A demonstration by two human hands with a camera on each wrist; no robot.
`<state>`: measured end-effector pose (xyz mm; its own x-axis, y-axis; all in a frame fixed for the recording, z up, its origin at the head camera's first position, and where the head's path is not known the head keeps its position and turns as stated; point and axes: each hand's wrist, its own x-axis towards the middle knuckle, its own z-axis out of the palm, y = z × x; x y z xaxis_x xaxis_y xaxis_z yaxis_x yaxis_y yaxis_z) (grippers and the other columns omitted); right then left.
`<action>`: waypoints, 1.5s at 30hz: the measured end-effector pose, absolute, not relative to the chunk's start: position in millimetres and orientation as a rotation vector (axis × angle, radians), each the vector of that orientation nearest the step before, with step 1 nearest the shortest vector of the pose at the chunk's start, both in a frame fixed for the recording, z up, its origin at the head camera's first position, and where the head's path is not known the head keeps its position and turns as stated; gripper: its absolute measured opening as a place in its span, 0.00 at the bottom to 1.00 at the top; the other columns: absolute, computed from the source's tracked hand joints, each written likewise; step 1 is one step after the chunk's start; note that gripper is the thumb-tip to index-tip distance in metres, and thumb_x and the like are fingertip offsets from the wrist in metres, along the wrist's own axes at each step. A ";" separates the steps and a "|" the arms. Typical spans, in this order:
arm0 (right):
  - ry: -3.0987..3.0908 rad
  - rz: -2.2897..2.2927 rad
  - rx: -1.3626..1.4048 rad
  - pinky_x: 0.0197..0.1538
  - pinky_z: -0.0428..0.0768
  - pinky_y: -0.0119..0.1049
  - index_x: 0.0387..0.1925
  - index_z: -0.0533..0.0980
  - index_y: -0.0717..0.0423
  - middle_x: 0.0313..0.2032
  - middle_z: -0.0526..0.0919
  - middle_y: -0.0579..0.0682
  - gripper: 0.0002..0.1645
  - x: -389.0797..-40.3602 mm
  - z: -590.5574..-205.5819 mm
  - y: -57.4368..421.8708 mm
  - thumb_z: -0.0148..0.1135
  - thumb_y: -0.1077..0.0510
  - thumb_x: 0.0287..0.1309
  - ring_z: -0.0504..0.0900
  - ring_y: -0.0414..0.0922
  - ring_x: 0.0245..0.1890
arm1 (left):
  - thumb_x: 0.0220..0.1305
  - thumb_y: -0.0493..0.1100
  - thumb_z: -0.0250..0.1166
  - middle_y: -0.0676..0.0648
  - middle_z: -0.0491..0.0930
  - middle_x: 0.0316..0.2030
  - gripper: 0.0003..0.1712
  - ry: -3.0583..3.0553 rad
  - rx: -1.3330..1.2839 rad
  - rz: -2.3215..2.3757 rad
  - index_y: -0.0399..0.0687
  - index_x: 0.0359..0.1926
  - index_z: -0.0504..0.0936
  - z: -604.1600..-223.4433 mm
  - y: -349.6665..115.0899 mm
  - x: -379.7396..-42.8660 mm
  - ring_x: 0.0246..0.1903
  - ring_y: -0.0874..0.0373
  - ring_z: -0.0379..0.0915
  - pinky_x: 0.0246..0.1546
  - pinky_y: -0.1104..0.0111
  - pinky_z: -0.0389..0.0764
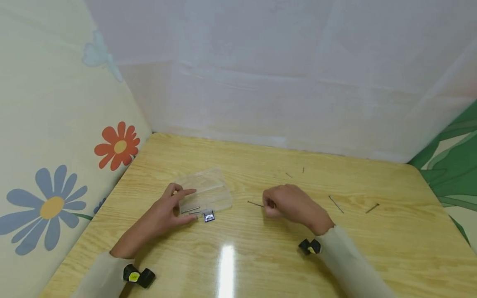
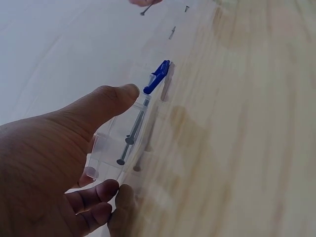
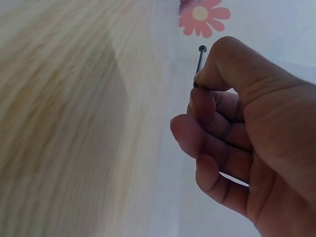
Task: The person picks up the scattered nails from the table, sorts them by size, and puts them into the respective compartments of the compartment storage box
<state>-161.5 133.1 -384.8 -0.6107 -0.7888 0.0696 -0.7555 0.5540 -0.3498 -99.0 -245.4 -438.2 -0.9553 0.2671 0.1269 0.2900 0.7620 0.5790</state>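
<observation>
A clear plastic box (image 1: 216,193) lies on the table at the left centre, with a blue latch (image 1: 209,216) on its near side. Inside are a couple of nails (image 1: 191,210), seen closer in the left wrist view. My left hand (image 1: 165,209) holds the box's left end, thumb at the near side and fingers around the other side. Between thumb and fingertips my right hand (image 1: 288,203) pinches a nail (image 3: 200,61), its head pointing left toward the box. The rest of that nail is hidden by the fingers.
Two long nails (image 1: 336,204) (image 1: 372,208) lie apart to the right of my right hand. Farther back are two short nails (image 1: 288,175) (image 1: 303,170). The wooden table (image 1: 261,265) meets a pale cloth wall (image 1: 261,103) behind and a flower-printed one at the left.
</observation>
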 end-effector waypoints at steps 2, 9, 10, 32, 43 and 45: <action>2.666 -0.534 -1.367 0.30 0.68 0.33 0.23 0.70 0.43 0.21 0.67 0.35 0.16 -165.8 -383.0 124.0 0.59 0.67 0.56 0.63 0.32 0.22 | 0.57 0.53 0.80 0.45 0.63 0.50 0.41 -2.917 -0.460 -0.966 0.46 0.68 0.77 -437.6 -245.1 -99.0 0.35 0.57 0.64 0.33 0.67 0.70; 2.612 -0.523 -1.439 0.31 0.69 0.34 0.24 0.72 0.42 0.21 0.69 0.36 0.14 -180.2 -377.1 93.4 0.60 0.65 0.58 0.65 0.33 0.22 | 0.57 0.53 0.80 0.45 0.63 0.50 0.41 -2.925 -0.457 -0.961 0.47 0.68 0.77 -436.4 -245.0 -99.9 0.36 0.56 0.65 0.34 0.66 0.71; 2.607 -0.520 -1.438 0.31 0.69 0.34 0.24 0.72 0.42 0.21 0.69 0.36 0.14 -181.8 -376.7 89.0 0.60 0.65 0.59 0.65 0.34 0.22 | 0.57 0.53 0.80 0.45 0.63 0.50 0.41 -2.926 -0.455 -0.960 0.47 0.68 0.77 -436.3 -245.0 -100.0 0.36 0.56 0.65 0.34 0.66 0.71; 2.576 -0.445 -1.280 0.42 0.77 0.37 0.40 0.82 0.49 0.35 0.81 0.40 0.04 -204.1 -391.8 76.8 0.62 0.59 0.69 0.77 0.37 0.34 | 0.56 0.53 0.80 0.46 0.63 0.51 0.41 -2.946 -0.449 -0.942 0.48 0.69 0.76 -435.7 -245.9 -101.2 0.36 0.56 0.65 0.34 0.66 0.71; 2.531 -0.478 -1.239 0.42 0.75 0.38 0.36 0.81 0.45 0.32 0.78 0.38 0.06 -199.0 -405.3 79.5 0.64 0.61 0.68 0.74 0.39 0.32 | 0.57 0.54 0.80 0.46 0.64 0.50 0.41 -2.936 -0.440 -0.957 0.48 0.69 0.77 -435.0 -245.0 -97.0 0.36 0.57 0.65 0.33 0.66 0.70; 2.536 -0.474 -1.243 0.41 0.75 0.37 0.34 0.81 0.45 0.32 0.78 0.37 0.07 -199.1 -406.8 79.2 0.64 0.61 0.68 0.74 0.38 0.32 | 0.56 0.54 0.80 0.46 0.63 0.50 0.41 -2.936 -0.438 -0.957 0.48 0.68 0.77 -435.0 -244.8 -96.6 0.36 0.57 0.65 0.33 0.66 0.70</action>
